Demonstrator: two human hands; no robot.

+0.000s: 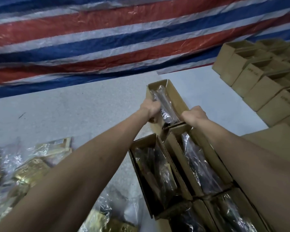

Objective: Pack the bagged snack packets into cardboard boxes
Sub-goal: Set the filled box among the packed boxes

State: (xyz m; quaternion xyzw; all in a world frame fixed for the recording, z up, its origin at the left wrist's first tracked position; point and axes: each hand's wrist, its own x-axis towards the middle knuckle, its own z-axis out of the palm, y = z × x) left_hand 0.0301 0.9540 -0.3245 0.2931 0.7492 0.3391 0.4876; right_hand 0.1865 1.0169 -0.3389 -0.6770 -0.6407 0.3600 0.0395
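Writing on the stacked boxes (251, 77) is proving illegible. Both arms are stretching forward, left hand (150, 108) and right hand (193, 114) gripping the box (178, 99) by its walls.

We see both arms stretched out. Left hand (150, 108) grips the left wall of the far open brown cardboard box (178, 97); right hand (193, 114) grips its right wall. Clear-bagged dark snack packets (165, 104) lie inside. Nearer cardboard boxes (170, 158) are filled alike. Loose gold bagged packets (28, 171) at left, stacked empty cardboard boxes (251, 84) at right.
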